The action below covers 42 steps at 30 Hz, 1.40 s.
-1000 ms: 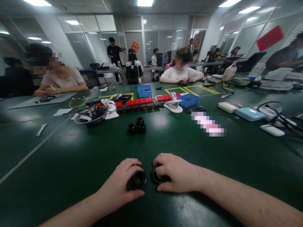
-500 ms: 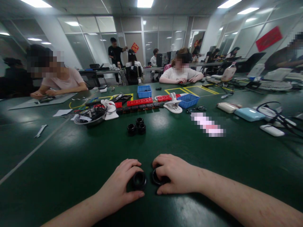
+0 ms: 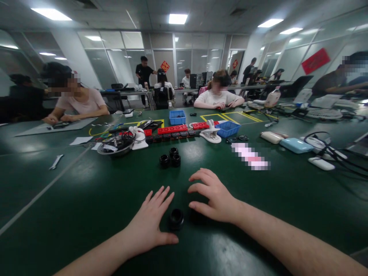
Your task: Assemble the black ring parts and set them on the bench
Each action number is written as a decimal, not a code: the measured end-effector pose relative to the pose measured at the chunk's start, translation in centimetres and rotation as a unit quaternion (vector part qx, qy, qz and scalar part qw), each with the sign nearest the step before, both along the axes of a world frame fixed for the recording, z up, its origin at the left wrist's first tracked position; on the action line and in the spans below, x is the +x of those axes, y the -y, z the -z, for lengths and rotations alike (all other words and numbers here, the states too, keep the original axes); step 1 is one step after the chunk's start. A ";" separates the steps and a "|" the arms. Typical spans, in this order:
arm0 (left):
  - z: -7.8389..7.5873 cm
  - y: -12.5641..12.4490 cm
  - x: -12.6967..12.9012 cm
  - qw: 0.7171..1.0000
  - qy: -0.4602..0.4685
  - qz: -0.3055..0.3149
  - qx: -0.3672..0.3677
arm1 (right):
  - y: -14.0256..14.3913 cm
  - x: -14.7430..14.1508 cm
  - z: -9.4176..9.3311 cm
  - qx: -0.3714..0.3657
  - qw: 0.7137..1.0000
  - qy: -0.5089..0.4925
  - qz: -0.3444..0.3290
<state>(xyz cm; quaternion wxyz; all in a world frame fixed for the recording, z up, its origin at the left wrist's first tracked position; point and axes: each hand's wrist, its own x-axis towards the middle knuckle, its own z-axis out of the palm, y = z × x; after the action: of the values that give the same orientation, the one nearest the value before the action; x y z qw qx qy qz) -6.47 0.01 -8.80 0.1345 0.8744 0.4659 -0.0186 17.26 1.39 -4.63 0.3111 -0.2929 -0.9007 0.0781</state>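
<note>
A black ring (image 3: 176, 218) sits on the green bench (image 3: 86, 199) between my hands, its opening facing up. My left hand (image 3: 149, 222) lies flat beside it, fingers spread, gripping nothing. My right hand (image 3: 214, 197) arches loosely open, empty. Three more black rings (image 3: 170, 158) cluster farther out, with nothing in between.

Left hand (image 3: 149, 224): bare from my view, no glove, ring or watch visible.
Left forearm (image 3: 94, 255): bare, no sleeve reaching into frame.
Right hand (image 3: 214, 197): bare, no glove or ring that I can see.
Right forearm (image 3: 287, 245): bare, sleeveless to the frame edge, wrist unadorned.
</note>
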 end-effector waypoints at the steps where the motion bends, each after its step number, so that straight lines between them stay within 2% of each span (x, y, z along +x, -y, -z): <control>1: -0.1 0.1 0.1 1.000 -0.002 0.001 0.002 | 0.5 -0.7 -0.4 -0.001 1.000 0.018 -0.002; 4: -0.5 0.3 0.3 1.000 0.002 -0.005 0.010 | 2.0 -3.1 -1.2 -0.030 0.994 0.100 -0.036; 8: -0.8 0.6 0.6 1.000 -0.010 -0.024 0.013 | 2.5 -5.9 -0.8 -0.041 0.971 0.229 -0.055; 11: -1.0 0.6 0.6 0.999 -0.025 -0.037 0.002 | 1.6 -7.0 -0.5 -0.059 0.951 0.301 -0.034; 16: -1.2 0.6 0.6 0.998 -0.048 -0.047 -0.012 | -1.1 -6.9 -1.2 -0.079 0.939 0.333 0.028; 23: -0.8 0.3 0.4 0.998 -0.041 -0.049 -0.018 | -4.9 -3.6 -0.9 -0.115 0.922 0.345 0.134; 29: -0.6 0.3 0.3 0.998 -0.029 -0.050 -0.026 | -7.1 0.1 -0.5 -0.146 0.906 0.338 0.211; 37: -1.4 0.4 0.7 0.996 -0.044 -0.057 -0.047 | -8.5 5.9 0.6 -0.150 0.905 0.281 0.282; 42: -1.1 0.3 0.6 0.996 -0.042 -0.060 -0.043 | -7.8 9.2 1.3 -0.141 0.890 0.238 0.363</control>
<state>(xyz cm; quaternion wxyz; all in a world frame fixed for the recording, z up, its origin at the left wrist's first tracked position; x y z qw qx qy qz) -5.90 -0.32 -7.67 0.1534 0.8369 0.5212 -0.0670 26.43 9.19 -5.94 0.0500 -0.6499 -0.7582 0.0139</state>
